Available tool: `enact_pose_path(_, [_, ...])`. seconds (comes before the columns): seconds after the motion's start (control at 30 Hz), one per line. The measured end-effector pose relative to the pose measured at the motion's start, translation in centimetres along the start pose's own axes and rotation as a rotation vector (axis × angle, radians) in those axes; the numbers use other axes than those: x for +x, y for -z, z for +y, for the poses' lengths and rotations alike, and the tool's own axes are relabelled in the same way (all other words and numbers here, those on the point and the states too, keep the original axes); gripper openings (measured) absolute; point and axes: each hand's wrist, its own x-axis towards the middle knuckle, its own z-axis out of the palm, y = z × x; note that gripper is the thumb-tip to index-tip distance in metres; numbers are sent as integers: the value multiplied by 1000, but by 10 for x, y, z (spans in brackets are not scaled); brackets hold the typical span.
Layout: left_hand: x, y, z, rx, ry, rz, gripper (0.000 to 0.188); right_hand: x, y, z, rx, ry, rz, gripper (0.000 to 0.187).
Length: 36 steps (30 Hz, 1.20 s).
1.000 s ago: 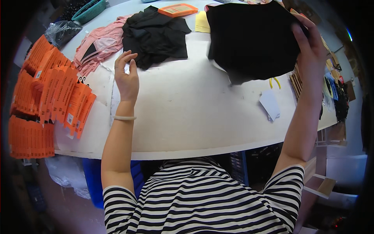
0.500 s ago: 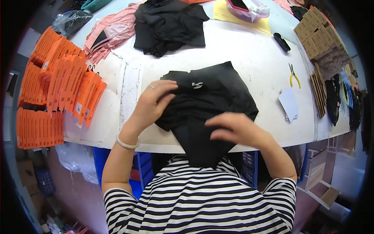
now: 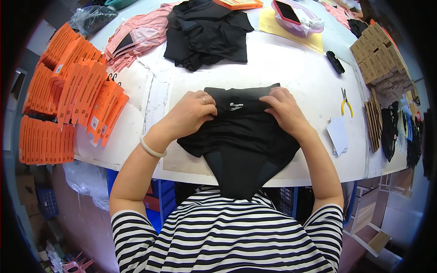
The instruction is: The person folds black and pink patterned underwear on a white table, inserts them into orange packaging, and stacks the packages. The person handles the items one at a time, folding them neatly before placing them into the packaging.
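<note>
A pair of black underpants (image 3: 241, 132) lies spread on the white table, waistband away from me, its crotch end hanging over the near edge. A small pale print marks the inside of the waistband. My left hand (image 3: 195, 111), with a ring on one finger and a white bangle at the wrist, pinches the waistband's left side. On the right side of the waistband, my right hand (image 3: 283, 107) grips the cloth between thumb and fingers. The fabric between both hands is fairly straight, with creases lower down.
Orange boxes (image 3: 73, 98) stand stacked at the left. Beyond the underpants lie a black garment pile (image 3: 207, 38) and pink cloth (image 3: 136, 34). To the right are yellow-handled pliers (image 3: 346, 102), white cards (image 3: 337, 135), a black stapler-like object (image 3: 335, 62) and brown cartons (image 3: 382, 54). A phone (image 3: 287, 11) rests on a basin.
My right hand has gone from above the lower part of the underpants up to the waistband's right side and taken hold. My left hand has closed on the left side. The waistband is straighter.
</note>
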Motion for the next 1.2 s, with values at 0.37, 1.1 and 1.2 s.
enact_pose_path(0.37, [-13, 16, -31, 106, 2, 39, 13, -11, 18, 16, -96, -74, 115, 22])
enact_pose_path(1.1, [17, 107, 23, -213, 100, 628, 13, -7, 132, -4, -530, -263, 678, 15])
enact_pose_path(1.2, [2, 121, 40, -231, 171, 661, 15, -11, 151, -38, -383, -265, 660, 14])
